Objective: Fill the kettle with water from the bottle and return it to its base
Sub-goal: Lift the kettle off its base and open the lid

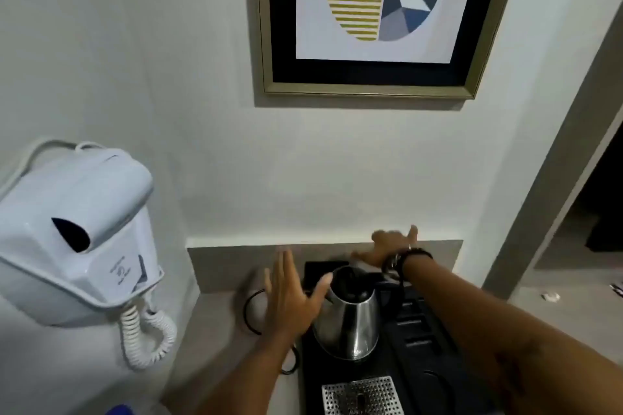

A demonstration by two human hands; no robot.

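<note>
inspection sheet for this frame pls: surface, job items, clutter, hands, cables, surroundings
Surface: grey counter carrying a black tray.
Job's things: steel kettle upright on the tray, lid open; no bottle seen.
Clutter: perforated metal grid at the tray's front.
Hands: left hand open, beside the kettle, thumb at its rim; right hand open, blurred, behind the kettle; dark beaded bracelets on that wrist.
Cables: black cord looped left of the tray; white coiled cord hanging under the hair dryer.
Surroundings: wall-mounted white hair dryer, framed abstract print.
</note>
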